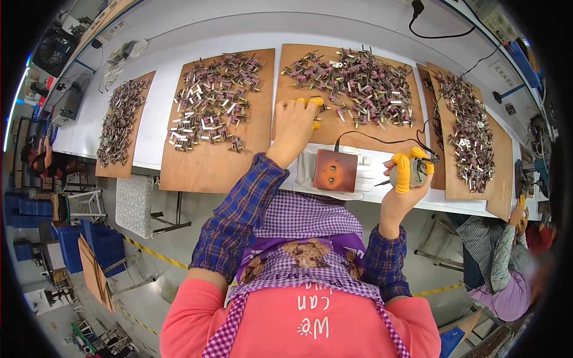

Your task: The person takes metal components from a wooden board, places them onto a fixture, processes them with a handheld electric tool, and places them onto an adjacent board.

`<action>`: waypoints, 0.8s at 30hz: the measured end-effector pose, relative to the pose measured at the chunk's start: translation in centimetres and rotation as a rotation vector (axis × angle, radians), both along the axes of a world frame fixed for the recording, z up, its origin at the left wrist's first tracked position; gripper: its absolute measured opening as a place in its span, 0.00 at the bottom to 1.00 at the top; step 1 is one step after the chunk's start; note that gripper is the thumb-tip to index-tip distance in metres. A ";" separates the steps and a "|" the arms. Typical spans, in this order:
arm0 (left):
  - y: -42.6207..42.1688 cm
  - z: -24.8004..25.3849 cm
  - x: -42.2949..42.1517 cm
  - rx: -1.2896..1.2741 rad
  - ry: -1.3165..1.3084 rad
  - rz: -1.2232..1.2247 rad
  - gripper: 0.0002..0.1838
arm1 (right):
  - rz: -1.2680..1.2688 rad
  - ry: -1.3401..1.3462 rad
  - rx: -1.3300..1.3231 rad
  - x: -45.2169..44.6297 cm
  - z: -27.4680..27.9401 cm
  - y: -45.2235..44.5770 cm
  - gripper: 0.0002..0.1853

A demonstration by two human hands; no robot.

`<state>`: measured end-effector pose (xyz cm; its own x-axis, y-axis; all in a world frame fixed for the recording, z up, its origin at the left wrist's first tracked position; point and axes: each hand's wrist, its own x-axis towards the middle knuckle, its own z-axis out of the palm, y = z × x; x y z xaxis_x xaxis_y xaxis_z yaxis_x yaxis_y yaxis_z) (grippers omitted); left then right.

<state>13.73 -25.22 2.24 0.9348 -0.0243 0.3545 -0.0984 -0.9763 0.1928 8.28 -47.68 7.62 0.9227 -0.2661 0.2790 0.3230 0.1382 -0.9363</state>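
My left hand [298, 122], yellow covers on its fingertips, reaches over the near-left part of the middle wooden board [298, 140]. Its fingers are curled, and beside the fingertips shows a small dark metal part [323, 108]; most of what lies between thumb and fingers is hidden. My right hand [406, 191], also with yellow finger covers, is wrapped round a grey rounded piece [412, 173] at the table's front edge. A square copper-brown box [335, 171] with two small sockets in its top lies between my hands on a white glove [307, 170].
A heap of small pink-and-metal parts [364, 83] covers the middle board. More such parts lie on the left board [262, 119], the far-left board and the right boards [456, 173]. A black cord [382, 139] runs from the box. A co-worker [501, 268] sits at right.
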 end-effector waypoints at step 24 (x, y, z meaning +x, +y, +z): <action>-4.8 1.1 -10.5 -0.677 0.084 -0.271 0.17 | 0.214 -0.080 0.101 -0.4 0.9 4.6 0.21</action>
